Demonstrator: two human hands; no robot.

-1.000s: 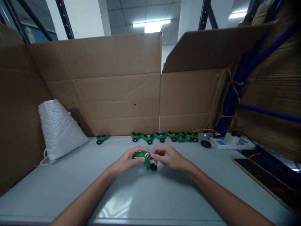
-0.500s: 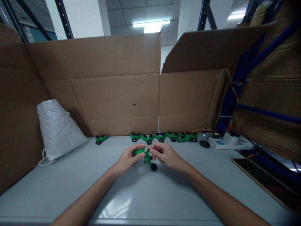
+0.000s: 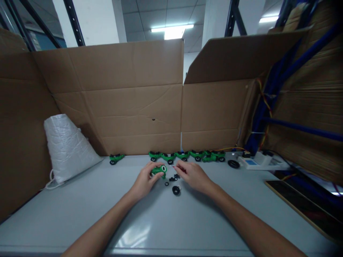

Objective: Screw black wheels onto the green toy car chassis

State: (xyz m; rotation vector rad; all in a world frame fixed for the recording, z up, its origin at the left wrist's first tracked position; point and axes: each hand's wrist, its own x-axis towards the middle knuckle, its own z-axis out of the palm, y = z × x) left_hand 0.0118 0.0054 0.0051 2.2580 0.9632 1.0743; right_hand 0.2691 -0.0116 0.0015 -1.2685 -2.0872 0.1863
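Observation:
My left hand (image 3: 144, 178) is closed round a green toy vehicle body (image 3: 158, 171), whose round white-and-dark end faces right. To its right, my right hand (image 3: 191, 175) pinches a small, thin, pale piece (image 3: 173, 166), too small to name. The two hands are slightly apart. Below them on the table lie a black toy wheel (image 3: 176, 190), a small black ring (image 3: 166, 184) and several small black parts (image 3: 174, 178).
Several green toy vehicles (image 3: 182, 156) line the back, with another (image 3: 116, 159) farther left. A black ring (image 3: 233, 164) lies by a white power strip (image 3: 264, 162). A white padded bag (image 3: 68, 150) stands left. Cardboard walls (image 3: 128, 107) enclose the grey table (image 3: 209, 228).
The green toy body has turned in my left hand, bringing its round end toward the right. My right hand has drawn slightly away from it, uncovering the small black parts on the table.

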